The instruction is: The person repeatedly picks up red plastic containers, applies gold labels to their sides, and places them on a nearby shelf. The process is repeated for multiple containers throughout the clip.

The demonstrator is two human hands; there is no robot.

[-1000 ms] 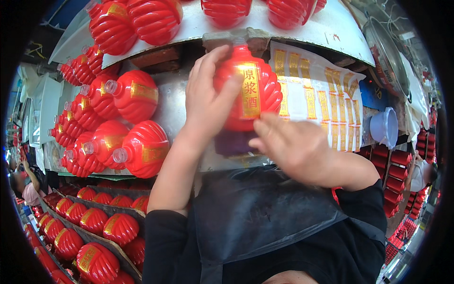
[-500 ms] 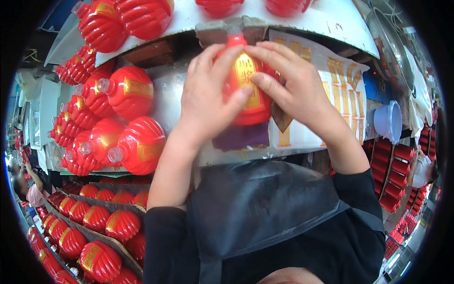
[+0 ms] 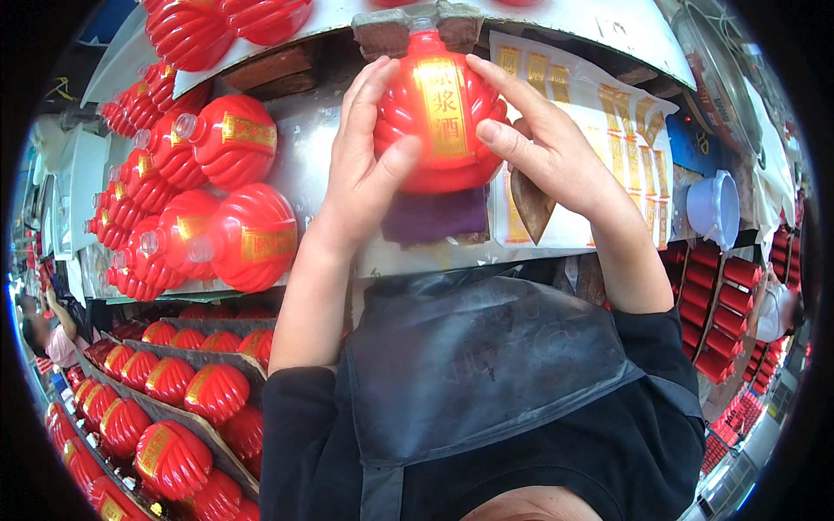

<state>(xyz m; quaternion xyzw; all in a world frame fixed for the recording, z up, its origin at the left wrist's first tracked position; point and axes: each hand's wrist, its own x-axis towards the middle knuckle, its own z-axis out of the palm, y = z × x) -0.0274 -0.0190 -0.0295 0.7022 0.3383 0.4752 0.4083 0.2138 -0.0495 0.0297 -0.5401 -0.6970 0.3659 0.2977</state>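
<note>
A glossy red ribbed bottle (image 3: 445,165) lies neck-away on the bench, with a gold label (image 3: 445,108) down its middle. Its clear neck rests in a notched grey block (image 3: 382,35). My left hand (image 3: 360,156) cups the bottle's left side, thumb over its lower part. Around the right side curves my right hand (image 3: 547,139), its thumb tip by the label's edge. From under that palm sticks a flat, pointed brown piece (image 3: 532,208), seemingly tucked in the hand; its upper part is hidden. A dark purple cloth (image 3: 434,215) lies just below the bottle.
Several more red bottles (image 3: 252,234) lie at the left. Sheets of gold labels (image 3: 634,165) lie on the right, beyond them a pale blue bucket (image 3: 714,213). Trays of labelled red bottles (image 3: 217,391) fill the lower left. A white board (image 3: 599,35) runs along the far side.
My hands have spread apart from the label's top to the bottle's two sides, uncovering the label and red body. The brown piece has shifted slightly right with my right hand.
</note>
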